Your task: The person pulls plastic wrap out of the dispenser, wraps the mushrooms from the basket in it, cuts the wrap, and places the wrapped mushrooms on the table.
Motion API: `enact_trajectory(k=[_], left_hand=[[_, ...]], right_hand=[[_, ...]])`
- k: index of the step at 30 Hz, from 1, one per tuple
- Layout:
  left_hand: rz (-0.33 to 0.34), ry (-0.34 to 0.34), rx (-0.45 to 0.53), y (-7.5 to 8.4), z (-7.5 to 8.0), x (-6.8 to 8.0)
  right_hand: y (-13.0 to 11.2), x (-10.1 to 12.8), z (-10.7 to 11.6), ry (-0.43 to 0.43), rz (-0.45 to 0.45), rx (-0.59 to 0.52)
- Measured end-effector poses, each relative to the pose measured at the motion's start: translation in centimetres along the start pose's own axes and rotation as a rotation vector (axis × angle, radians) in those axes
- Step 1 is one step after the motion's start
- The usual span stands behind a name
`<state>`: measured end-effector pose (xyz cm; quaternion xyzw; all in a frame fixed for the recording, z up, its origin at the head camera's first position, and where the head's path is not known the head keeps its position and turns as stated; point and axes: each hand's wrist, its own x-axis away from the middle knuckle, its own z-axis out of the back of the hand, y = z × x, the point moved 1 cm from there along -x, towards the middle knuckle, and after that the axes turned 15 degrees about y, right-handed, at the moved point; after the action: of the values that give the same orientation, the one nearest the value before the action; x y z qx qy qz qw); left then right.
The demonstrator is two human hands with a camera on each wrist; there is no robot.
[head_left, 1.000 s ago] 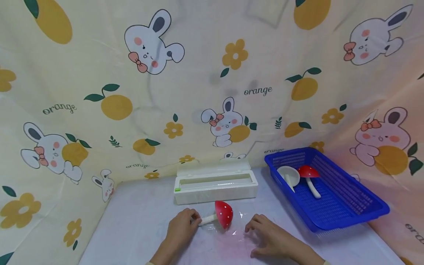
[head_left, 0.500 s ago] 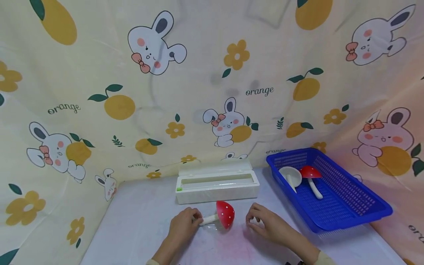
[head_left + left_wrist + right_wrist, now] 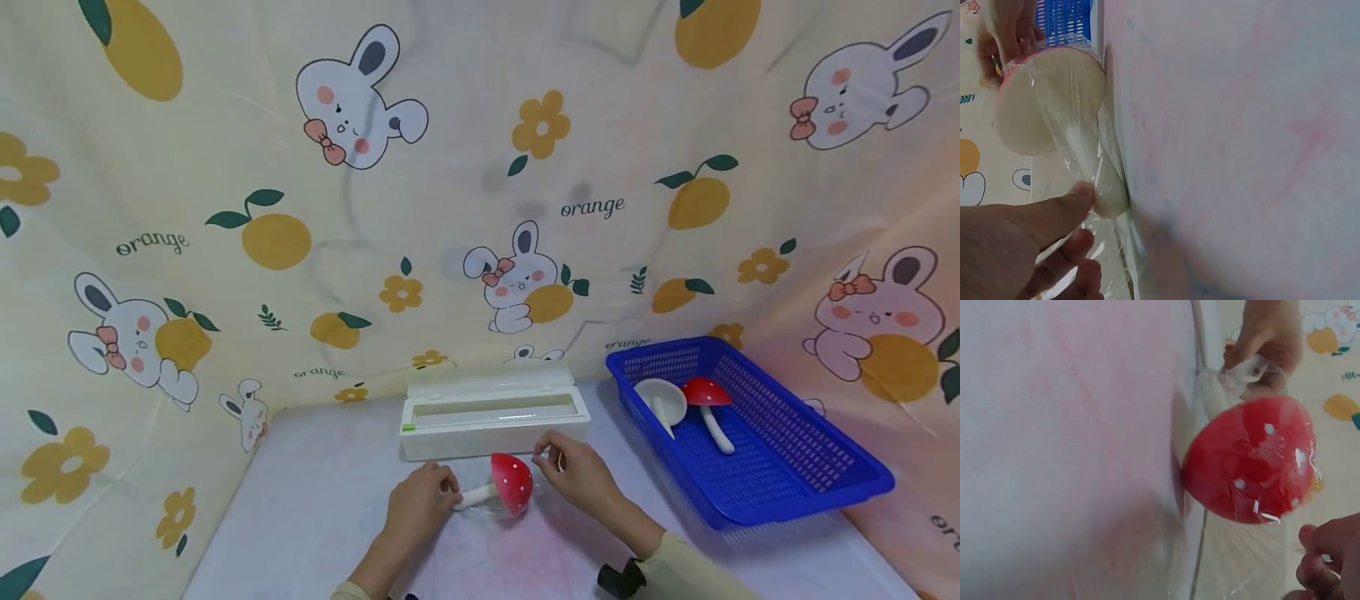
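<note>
A toy mushroom [image 3: 513,483] with a red, white-dotted cap and pale stem lies on its side on the table, cap to the right. Clear plastic wrap [image 3: 1079,125] covers its cap and stem in loose wrinkles. My left hand [image 3: 422,500] holds the wrapped stem end, its thumb [image 3: 1082,194] pressed there. Just beyond the cap's right side, my right hand [image 3: 577,475] pinches an edge of the wrap between thumb and finger [image 3: 1311,565]. The wrap stretches between this hand and the red cap [image 3: 1250,462].
Behind the mushroom stands a long white wrap dispenser box [image 3: 495,440] with its lid raised. At the right, a blue plastic basket [image 3: 795,471] holds another red-capped mushroom [image 3: 707,392] and an upturned one showing its white underside [image 3: 663,396]. A printed curtain [image 3: 450,167] hangs behind.
My right hand has moved left and away from me, from the front right of the cap to close beside it, its fingers drawing into a pinch. The left hand stays at the stem.
</note>
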<state>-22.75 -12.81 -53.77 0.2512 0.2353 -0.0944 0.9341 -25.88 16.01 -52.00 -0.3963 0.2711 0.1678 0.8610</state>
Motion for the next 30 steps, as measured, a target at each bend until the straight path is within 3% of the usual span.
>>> enact_trajectory(k=[6, 11, 17, 22, 25, 30], left_hand=[[-0.053, -0.011, 0.043, 0.1, -0.3, 0.0], [-0.081, -0.073, 0.056, 0.0, -0.2, 0.1], [-0.179, -0.13, 0.006, -0.3, 0.0, 0.0], [-0.146, -0.163, 0.015, -0.3, -0.3, -0.2], [-0.132, -0.141, 0.018, -0.3, -0.4, -0.4], [-0.121, -0.122, 0.024, -0.7, -0.6, -0.5]], right_hand=[[0.1, -0.1, -1.4, 0.002, -0.082, -0.1], [0.1, 0.0, -1.8, -0.041, -0.125, -0.108], [0.3, 0.1, -1.9, -0.065, -0.067, -0.109], [0.6, 0.4, -1.6, -0.123, 0.022, -0.131], [0.7, 0.7, -1.5, -0.158, 0.072, -0.165], [0.8, 1.2, -1.0, -0.18, 0.079, -0.203]])
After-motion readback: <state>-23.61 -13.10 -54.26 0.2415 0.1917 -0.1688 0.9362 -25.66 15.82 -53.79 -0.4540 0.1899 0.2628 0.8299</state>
